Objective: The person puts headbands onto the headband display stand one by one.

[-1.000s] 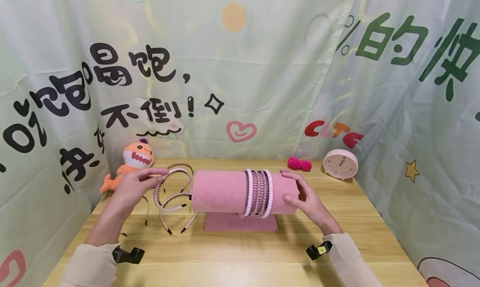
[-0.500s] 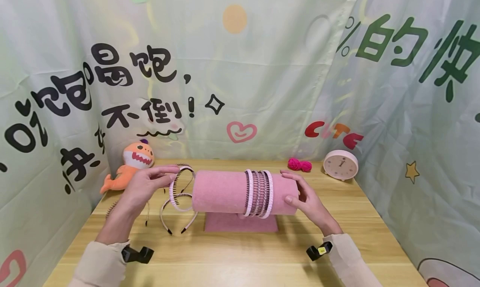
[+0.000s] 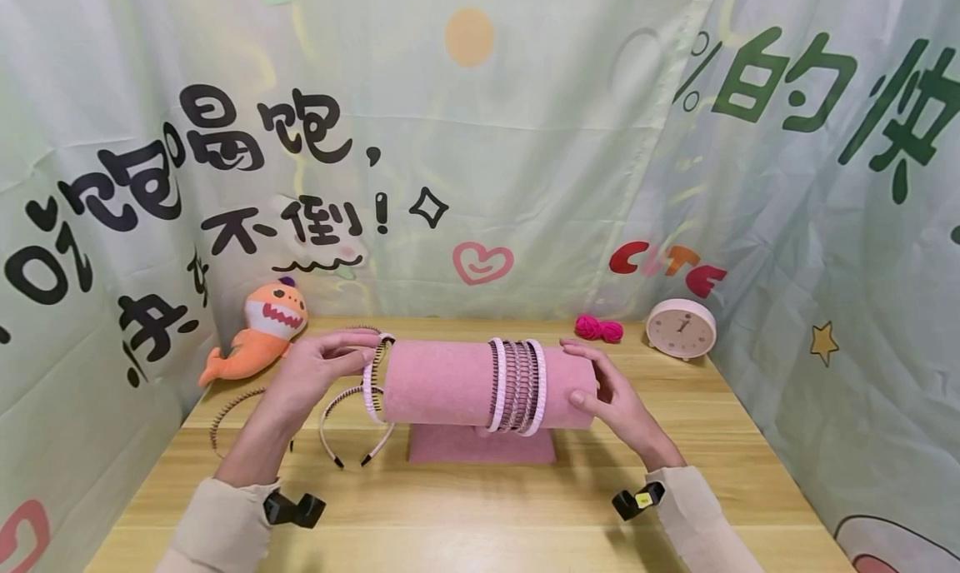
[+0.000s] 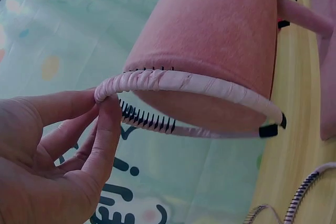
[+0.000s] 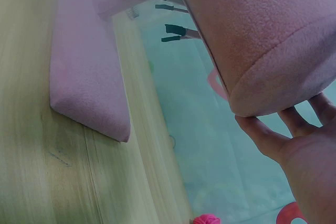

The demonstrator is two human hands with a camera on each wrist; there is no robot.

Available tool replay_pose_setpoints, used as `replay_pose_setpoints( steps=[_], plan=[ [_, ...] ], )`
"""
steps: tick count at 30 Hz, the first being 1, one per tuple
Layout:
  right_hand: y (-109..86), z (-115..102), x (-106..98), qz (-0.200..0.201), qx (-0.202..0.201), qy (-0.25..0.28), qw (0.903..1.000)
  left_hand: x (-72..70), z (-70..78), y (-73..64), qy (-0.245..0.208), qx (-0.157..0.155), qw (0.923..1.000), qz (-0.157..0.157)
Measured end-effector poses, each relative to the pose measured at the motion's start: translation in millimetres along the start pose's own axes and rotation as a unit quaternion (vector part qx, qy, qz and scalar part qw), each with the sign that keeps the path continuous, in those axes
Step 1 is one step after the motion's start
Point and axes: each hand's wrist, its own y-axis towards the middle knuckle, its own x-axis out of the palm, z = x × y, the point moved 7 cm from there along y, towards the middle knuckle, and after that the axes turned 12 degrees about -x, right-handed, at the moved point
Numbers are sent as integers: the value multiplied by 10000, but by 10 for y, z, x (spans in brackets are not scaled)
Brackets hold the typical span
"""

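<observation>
A pink plush headband stand (image 3: 442,381), a horizontal roll on a flat base, stands mid-table. My left hand (image 3: 311,377) pinches a pale pink headband (image 4: 191,82) between thumb and fingers at the middle of its arc. Dark comb teeth line the band's inside. Its open loop faces the roll's left end, and in the left wrist view the band overlaps that end, its black tips beside the roll's underside. My right hand (image 3: 615,398) grips the roll's right end, thumb in front and fingers over the top. Several headbands (image 3: 517,386) circle the roll right of its middle.
Another pale headband (image 3: 325,427) lies left of the stand, and a thin toothed one (image 3: 216,427) lies beside my left forearm. At the back are an orange plush shark (image 3: 258,340), pink yarn (image 3: 600,329) and a round clock (image 3: 681,329). Printed curtains surround the table.
My left hand has moved right with the headband, bringing it from beside the stand to the roll's left end. The band now appears narrower. My right hand stays in place.
</observation>
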Motion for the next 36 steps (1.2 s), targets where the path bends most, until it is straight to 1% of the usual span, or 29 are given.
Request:
replay_pose_setpoints(
  steps=[3, 10, 16, 22, 27, 33, 36],
  plan=[
    [1, 0, 2, -8, 6, 9, 10000, 36, 14, -3, -14, 50, 10000, 23],
    [0, -2, 2, -2, -18, -17, 10000, 120, 1, 35, -85, 2, 9999, 85],
    [2, -1, 7, -14, -25, -30, 10000, 148, 8, 7, -206, 10, 9997, 109],
    [0, 8, 9, -35, -40, -40, 10000, 165, 9, -2, -404, -79, 9991, 48],
    [4, 7, 14, -26, -41, -3, 10000, 189, 13, 6, -563, -182, 9982, -78],
    [7, -5, 9, 2, -82, -15, 10000, 197, -9, 22, -483, -309, 9983, -101],
    [7, -5, 3, 24, -106, -8, 9999, 209, -26, 37, -418, -294, 9986, -123]
  ],
)
